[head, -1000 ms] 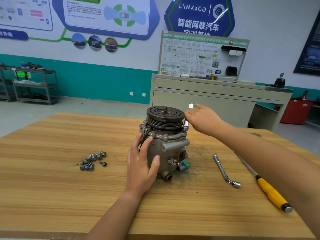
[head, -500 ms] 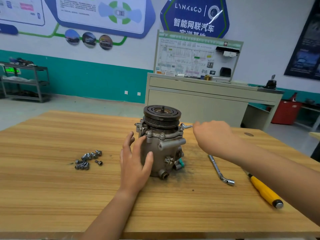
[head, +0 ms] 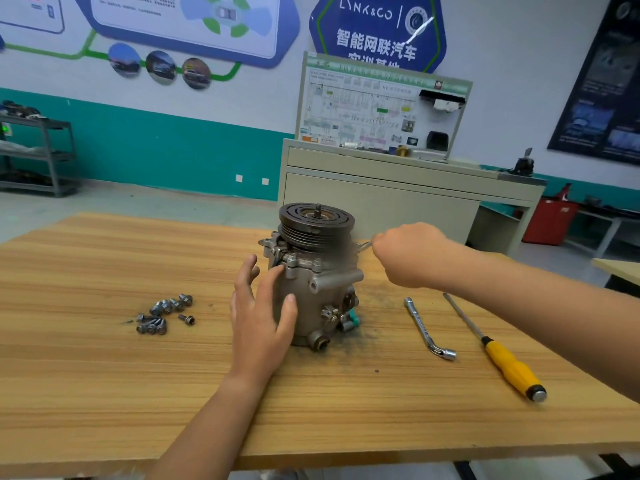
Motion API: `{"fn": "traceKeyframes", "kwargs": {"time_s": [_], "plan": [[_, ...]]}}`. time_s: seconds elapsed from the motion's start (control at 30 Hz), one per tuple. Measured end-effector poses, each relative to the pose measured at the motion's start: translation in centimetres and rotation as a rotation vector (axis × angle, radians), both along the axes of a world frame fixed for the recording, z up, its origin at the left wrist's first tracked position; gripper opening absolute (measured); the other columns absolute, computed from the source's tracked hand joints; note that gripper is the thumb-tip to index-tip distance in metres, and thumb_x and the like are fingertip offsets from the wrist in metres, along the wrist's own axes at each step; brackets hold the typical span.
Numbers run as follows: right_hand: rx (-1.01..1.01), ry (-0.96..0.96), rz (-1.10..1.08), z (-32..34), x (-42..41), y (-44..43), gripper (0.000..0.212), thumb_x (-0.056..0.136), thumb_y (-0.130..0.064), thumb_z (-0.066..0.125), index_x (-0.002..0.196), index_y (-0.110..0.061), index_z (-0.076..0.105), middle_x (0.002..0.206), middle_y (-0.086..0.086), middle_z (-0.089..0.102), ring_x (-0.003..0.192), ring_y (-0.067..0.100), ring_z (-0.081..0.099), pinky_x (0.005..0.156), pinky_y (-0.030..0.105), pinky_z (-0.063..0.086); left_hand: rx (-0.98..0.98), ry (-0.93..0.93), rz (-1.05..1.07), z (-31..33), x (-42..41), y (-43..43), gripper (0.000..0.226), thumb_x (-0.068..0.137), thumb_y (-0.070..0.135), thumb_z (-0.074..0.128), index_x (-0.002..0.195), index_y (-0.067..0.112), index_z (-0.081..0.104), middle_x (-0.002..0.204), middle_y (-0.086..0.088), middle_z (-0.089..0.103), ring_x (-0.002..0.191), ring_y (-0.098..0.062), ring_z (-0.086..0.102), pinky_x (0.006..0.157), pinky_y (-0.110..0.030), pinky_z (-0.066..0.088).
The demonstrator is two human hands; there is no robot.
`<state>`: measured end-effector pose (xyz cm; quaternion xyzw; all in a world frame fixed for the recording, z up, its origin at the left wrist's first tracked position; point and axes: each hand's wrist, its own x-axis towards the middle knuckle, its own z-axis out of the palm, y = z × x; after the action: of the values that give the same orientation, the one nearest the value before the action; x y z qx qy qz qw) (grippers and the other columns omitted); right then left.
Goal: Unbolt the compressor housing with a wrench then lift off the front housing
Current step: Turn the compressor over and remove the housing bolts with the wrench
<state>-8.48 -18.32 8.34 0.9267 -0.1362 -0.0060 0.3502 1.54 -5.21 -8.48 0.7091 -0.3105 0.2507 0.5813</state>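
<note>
Centrally, compressor (head: 320,282) upright, left hand (head: 259,317) against it; right hand (head: 408,254) gripping wrench (head: 363,245)

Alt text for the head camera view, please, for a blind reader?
A left hand steadies an upright grey metal compressor on a wooden table; the right hand grips a small silver wrench near its top. Loose steel bolts lie left, a bent socket wrench and yellow-handled screwdriver right.
</note>
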Motion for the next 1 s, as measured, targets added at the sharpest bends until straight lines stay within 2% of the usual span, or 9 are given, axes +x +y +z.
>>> {"fn": "traceKeyframes", "kwargs": {"time_s": [0.17,0.23,0.37,0.5,0.63,0.77,0.9,1.0], "plan": [[-0.131,0.082,0.013,0.5,0.7,0.4,0.018,0.091,-0.003,0.045,0.104,-0.009,0.055,0.064,-0.001,0.038,0.051,0.013,0.037,0.040,0.024,0.024,0.011,0.003,-0.018,0.3,-0.2,0.1,0.056,0.082,0.048,0.036,0.127,0.017,0.050,0.141,0.019,0.014,0.128,0.002,0.022,0.109,-0.049,0.030],[-0.148,0.087,0.022,0.6,0.8,0.4,0.018,0.091,-0.003,0.044,0.104,-0.009,0.055,0.063,-0.001,0.039,0.050,0.013,0.037,0.040,0.024,0.024,0.012,0.001,-0.037,0.3,-0.3,0.1,0.059,0.082,0.048,0.036,0.129,0.015,0.049,0.140,0.018,0.020,0.127,0.006,0.022,0.109,-0.040,0.029],[-0.136,0.058,0.021,-0.1,0.4,0.5,0.020,0.091,-0.004,0.043,0.106,-0.009,0.055,0.063,-0.001,0.038,0.050,0.013,0.035,0.040,0.025,0.023,0.019,0.003,-0.067,0.2,-0.5,0.4,0.052,0.086,0.037,0.041,0.130,0.011,0.048,0.140,0.006,0.036,0.127,0.003,0.027,0.106,-0.028,0.026],[-0.109,0.034,0.004,-0.5,0.4,0.7,0.021,0.092,-0.008,0.042,0.107,-0.011,0.056,0.063,-0.001,0.038,0.050,0.013,0.036,0.041,0.025,0.023,0.015,-0.002,-0.077,0.4,-0.6,0.6,0.059,0.083,0.045,0.036,0.130,0.011,0.048,0.139,0.001,0.040,0.128,-0.002,0.032,0.105,-0.027,0.028],[-0.072,0.014,-0.022,-0.6,0.5,0.4,0.023,0.095,-0.017,0.036,0.105,-0.012,0.056,0.064,-0.002,0.040,0.052,0.012,0.038,0.042,0.025,0.024,0.002,0.000,-0.080,0.3,-0.4,0.6,0.051,0.086,0.032,0.043,0.132,0.011,0.044,0.136,-0.003,0.045,0.126,-0.014,0.041,0.105,-0.037,0.037],[-0.112,0.034,-0.072,-0.8,0.6,0.1,0.018,0.094,-0.011,0.041,0.107,-0.011,0.053,0.065,-0.001,0.039,0.052,0.012,0.036,0.043,0.024,0.024,-0.028,0.014,-0.080,0.1,-0.2,0.9,0.053,0.085,0.033,0.044,0.134,0.013,0.042,0.130,0.003,0.047,0.121,-0.008,0.044,0.099,-0.025,0.035],[-0.185,0.038,-0.085,-0.5,1.2,-0.7,0.022,0.093,-0.007,0.043,0.111,-0.011,0.054,0.064,-0.002,0.037,0.052,0.013,0.038,0.043,0.024,0.023,-0.024,0.013,-0.066,0.1,-0.1,0.9,0.053,0.085,0.033,0.044,0.134,0.014,0.042,0.128,0.005,0.047,0.119,-0.006,0.044,0.096,-0.017,0.032],[-0.214,0.026,-0.074,-0.4,2.1,-1.3,0.017,0.093,-0.006,0.044,0.105,-0.011,0.056,0.070,-0.001,0.045,0.069,0.018,0.050,0.054,0.026,0.034,-0.013,0.007,-0.065,0.2,0.0,0.8,0.055,0.084,0.036,0.043,0.134,0.014,0.042,0.129,0.004,0.049,0.119,-0.006,0.045,0.097,-0.018,0.033]]}}
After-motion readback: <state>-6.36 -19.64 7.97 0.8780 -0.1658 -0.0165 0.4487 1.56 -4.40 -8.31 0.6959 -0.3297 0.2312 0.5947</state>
